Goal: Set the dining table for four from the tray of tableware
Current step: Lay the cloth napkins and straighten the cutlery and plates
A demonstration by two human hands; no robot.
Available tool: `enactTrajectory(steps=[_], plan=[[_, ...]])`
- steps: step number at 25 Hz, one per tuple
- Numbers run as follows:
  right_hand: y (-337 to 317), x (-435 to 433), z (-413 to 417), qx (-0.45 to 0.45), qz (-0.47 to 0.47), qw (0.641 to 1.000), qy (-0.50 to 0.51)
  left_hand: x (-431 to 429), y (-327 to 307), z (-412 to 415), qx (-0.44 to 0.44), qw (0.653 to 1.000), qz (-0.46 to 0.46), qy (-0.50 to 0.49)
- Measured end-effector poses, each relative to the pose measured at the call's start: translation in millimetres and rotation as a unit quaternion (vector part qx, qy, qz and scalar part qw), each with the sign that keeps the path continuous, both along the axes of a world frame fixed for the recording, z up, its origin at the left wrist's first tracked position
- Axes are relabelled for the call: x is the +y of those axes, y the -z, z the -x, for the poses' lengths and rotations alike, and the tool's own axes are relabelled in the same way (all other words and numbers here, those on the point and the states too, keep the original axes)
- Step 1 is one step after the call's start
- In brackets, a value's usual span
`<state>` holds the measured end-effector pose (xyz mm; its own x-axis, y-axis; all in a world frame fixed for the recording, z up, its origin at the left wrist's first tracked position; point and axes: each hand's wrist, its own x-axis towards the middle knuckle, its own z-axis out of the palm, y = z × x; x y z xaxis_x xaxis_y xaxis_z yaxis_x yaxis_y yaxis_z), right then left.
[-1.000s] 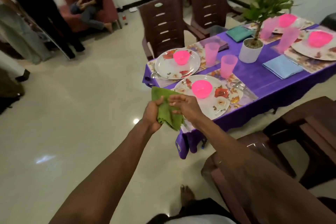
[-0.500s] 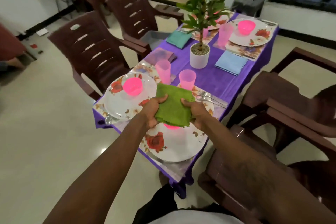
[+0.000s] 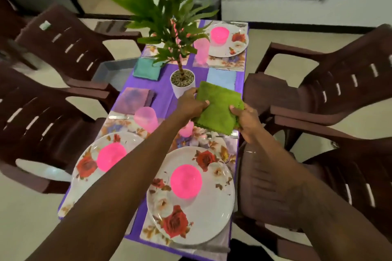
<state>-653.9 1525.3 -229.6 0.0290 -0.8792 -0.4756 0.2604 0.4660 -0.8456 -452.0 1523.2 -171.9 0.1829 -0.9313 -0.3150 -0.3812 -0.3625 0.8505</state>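
Green napkin [image 3: 218, 108] held over the bench [image 3: 163, 96] near its right edge; pinched on both sides by left grip [image 3: 191, 105] and right grip [image 3: 247, 121], curled tight on the cloth; just beside white plant pot [image 3: 182, 83]; blue napkin [image 3: 220, 76] right behind.

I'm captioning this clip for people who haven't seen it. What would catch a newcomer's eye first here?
The left hand and right hand hold a bright green napkin over the middle of the purple-clothed table, beside the potted plant. Nearer the camera, neon pink bowls glow on rose-patterned plates.
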Motion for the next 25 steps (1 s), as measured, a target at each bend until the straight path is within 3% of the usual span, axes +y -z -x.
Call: enactTrajectory(steps=[7, 12, 15, 20, 25], plan=[[65, -70, 23, 0.139, 0.004, 0.990, -0.010, -91, 59, 26, -0.165, 0.985, -0.008, 0.046], [112, -90, 14, 0.258, 0.030, 0.965, -0.015, -116, 111, 28, -0.396, 0.897, -0.026, 0.192], [117, -83, 14, 0.365, 0.034, 0.930, 0.002, -118, 129, 30, -0.427, 0.872, -0.034, 0.236], [113, -67, 15, 0.374, 0.026, 0.925, 0.064, -108, 133, 31, -0.452, 0.855, -0.027, 0.251], [110, -71, 19, 0.374, 0.024, 0.926, 0.054, -108, 139, 30, -0.432, 0.870, -0.045, 0.235]])
